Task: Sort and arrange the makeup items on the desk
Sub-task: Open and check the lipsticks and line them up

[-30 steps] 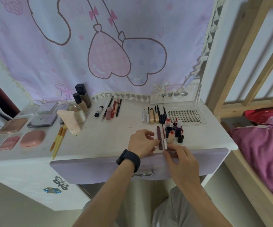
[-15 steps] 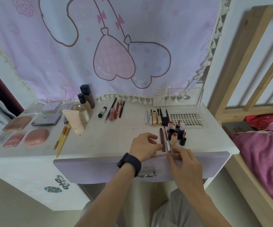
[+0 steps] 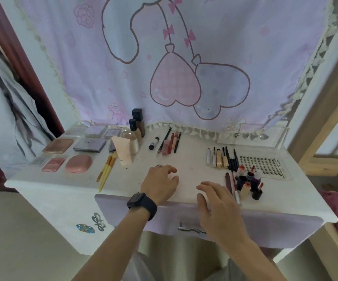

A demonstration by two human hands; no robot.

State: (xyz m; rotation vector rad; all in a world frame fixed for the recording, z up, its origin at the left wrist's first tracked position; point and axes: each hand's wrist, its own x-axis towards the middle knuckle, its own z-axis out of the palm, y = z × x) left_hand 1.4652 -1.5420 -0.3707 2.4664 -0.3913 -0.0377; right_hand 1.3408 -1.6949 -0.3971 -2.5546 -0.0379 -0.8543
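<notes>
1. Here, my left hand [image 3: 160,183]: fingers loosely curled, holding nothing.
2. My right hand [image 3: 218,205]: fingers relaxed, also empty.
3. Just right of its fingertips I see slim lip wands [image 3: 228,180], then small bottles [image 3: 242,182], on the desk [image 3: 194,159].

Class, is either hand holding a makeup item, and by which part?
Nothing is held. The left hand and right hand are both empty, fingers relaxed over the desk.

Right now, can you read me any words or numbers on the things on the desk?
"XOYO": printed sideways along the right edge of the clear lash tray; faint, so I am not sure of it.
White lettering on the small black tube: too blurred to read.
Nothing else shows readable text.
</notes>
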